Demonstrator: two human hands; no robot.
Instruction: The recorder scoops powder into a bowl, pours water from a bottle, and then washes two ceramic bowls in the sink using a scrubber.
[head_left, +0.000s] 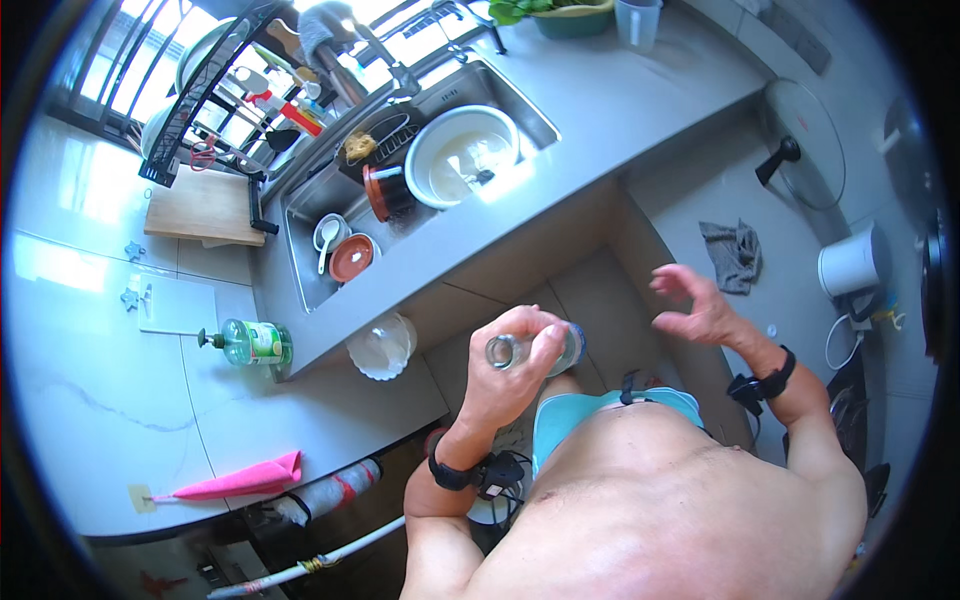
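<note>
My left hand (499, 375) is wrapped around a clear glass bottle (566, 349) in front of my body. Its uncapped mouth points up towards me, and a blue-edged part shows past my fingers. What the bottle holds cannot be made out. To the right, my right hand (694, 307) is empty, thumb and fingers apart, slightly blurred. The nearest thing to it is a crumpled grey cloth (731, 255) on the right-hand counter. Each forearm wears a black strap.
Ahead, a steel sink (304, 281) holds a white basin (420, 180) of cloudy water, a brown pot (379, 193) and small dishes. A green pump bottle (259, 343) and a scalloped bowl (381, 346) stand left. A glass lid (814, 142) and a white kettle (847, 259) are right.
</note>
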